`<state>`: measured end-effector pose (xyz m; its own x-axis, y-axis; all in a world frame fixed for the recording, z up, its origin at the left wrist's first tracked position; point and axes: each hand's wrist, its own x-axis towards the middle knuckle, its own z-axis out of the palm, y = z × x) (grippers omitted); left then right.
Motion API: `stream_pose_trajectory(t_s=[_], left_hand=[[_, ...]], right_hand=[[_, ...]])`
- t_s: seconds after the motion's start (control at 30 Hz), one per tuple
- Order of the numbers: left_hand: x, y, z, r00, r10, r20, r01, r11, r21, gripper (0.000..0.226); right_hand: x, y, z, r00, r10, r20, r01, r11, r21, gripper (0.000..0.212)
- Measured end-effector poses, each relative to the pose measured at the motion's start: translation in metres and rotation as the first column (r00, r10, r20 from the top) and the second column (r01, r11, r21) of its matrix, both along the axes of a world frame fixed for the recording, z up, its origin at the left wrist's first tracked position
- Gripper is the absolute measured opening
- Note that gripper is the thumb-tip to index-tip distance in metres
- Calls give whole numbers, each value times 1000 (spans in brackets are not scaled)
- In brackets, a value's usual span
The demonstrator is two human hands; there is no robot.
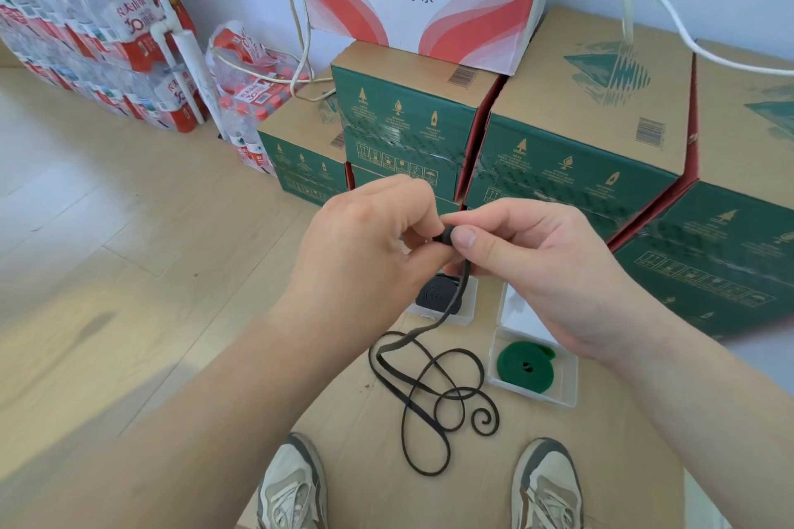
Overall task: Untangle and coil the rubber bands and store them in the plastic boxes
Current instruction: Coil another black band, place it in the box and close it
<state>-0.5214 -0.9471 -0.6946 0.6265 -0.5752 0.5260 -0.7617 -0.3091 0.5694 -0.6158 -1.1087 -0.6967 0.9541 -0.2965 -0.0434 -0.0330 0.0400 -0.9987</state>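
Listing by the head view, the only one we have.

Item 1: long flat black rubber band. Its upper end is wound into a small tight black roll, held in the air between both hands. From the roll the free length drops almost straight down, then sprawls toward us in crossing loops on the brown cardboard sheet. We judge the next turns must draw slack upward along that line.

Item 2: our left hand. Fingers curled, pinching the roll from its left side, back of hand toward us.

Item 3: our right hand. Thumb and forefinger clamp the roll from the right, thumbnail facing us. Both hands are equally near.

Item 4: clear rectangular plastic box, directly below the hands, holding a coiled black band.

Item 5: second clear plastic box, under the right wrist, holding a coiled green band.
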Motion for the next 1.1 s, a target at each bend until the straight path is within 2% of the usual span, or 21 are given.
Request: stream_pose_trajectory(t_s=[0.13, 0.27, 0.3, 0.43, 0.53, 0.67, 0.8, 0.9, 1.1], left_hand=[[0, -1, -1, 999, -12, 44, 11, 1000, 8, 28], [3, 0, -6, 989, -143, 36, 140, 988, 61, 3], [4, 0, -7, 986, -157, 45, 154, 986, 68, 3], [3, -1, -9, 984, -148, 98, 135, 983, 127, 37], [1, -5, -14, 970, -189, 156, 162, 972, 168, 37], [-2, -9, -13, 972, -170, 160, 153, 982, 113, 31], [-5, -11, -8, 976, -105, 190, 99, 994, 39, 27], [-6, -13, -6, 975, -82, 204, 80, 997, 18, 24], [-7, -15, -7, 969, -32, 246, 33, 999, -1, 15]], right_hand=[[2, 1, 3, 997, -63, 34, 64, 997, -37, 16], [2, -6, 7, 992, -129, 18, 130, 979, -156, 13], [2, -7, 8, 993, -119, 4, 118, 977, -177, 13], [1, -8, 13, 994, -112, -11, 108, 975, -196, 10], [2, -9, 16, 994, -112, -6, 108, 971, -213, 10], [0, -7, 19, 991, -129, 41, 134, 982, -137, 9], [0, -5, 16, 987, -153, 55, 146, 984, 103, 18], [0, -5, 15, 989, -136, 49, 122, 965, 232, 16], [-2, -5, 17, 989, -141, 55, 120, 953, 277, 8]])
